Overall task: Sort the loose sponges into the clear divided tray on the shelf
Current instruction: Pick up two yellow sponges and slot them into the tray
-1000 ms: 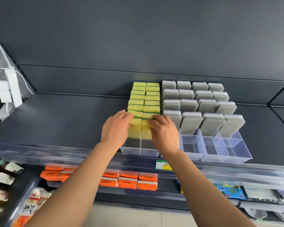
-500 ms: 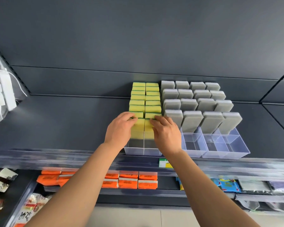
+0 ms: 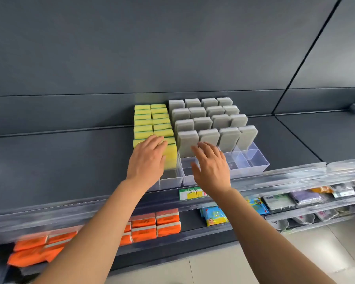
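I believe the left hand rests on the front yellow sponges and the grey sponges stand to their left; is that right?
Not quite: the head view shows the grey sponges standing to the right of the yellow sponges; the left hand does rest on those.

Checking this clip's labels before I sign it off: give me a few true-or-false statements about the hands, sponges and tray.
1. The left hand touches the front yellow sponges. True.
2. The right hand holds a grey sponge. False: its fingers are spread and it holds nothing.
3. The grey sponges stand upright in the clear tray. True.
4. Every compartment of the tray is full. False: the front ones by the right hand are empty.
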